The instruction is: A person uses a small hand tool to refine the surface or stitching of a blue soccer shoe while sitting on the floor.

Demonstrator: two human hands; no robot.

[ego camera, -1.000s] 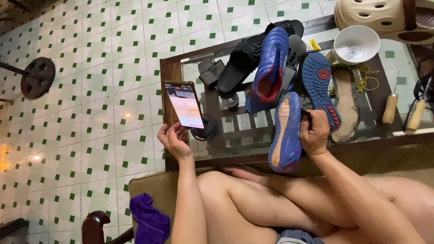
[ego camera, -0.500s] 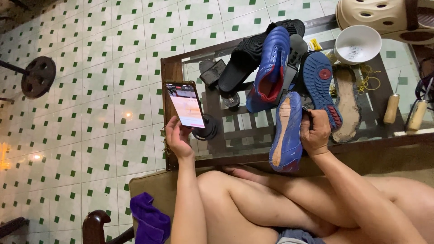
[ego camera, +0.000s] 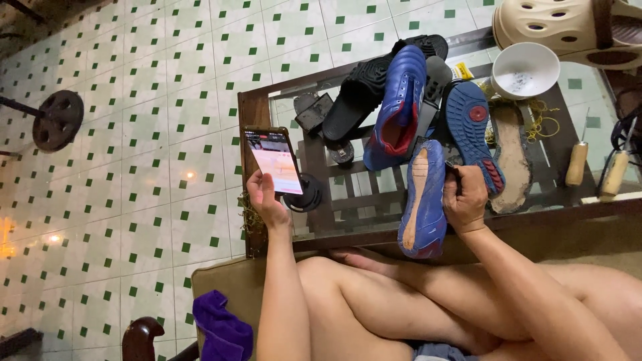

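Barely anything has shifted since a second ago, the left hand (ego camera: 266, 200) just tipped the phone (ego camera: 275, 160) a touch, fingers wrapped round its lower end, screen lit. Right hand (ego camera: 466, 199) fingers are closed on the edge of a blue shoe (ego camera: 421, 200), sole side up, hanging over the near rim of the glass-topped bench (ego camera: 348, 200). Another blue shoe (ego camera: 399, 107), a black sandal (ego camera: 364, 93) and a white bowl (ego camera: 525, 70) sit further back. Green-and-white tiled floor (ego camera: 154, 134) all around.

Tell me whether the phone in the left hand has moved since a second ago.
No. The phone in the left hand sits at the same spot beside the table's wooden corner, its screen lit; any shift is too slight to tell.
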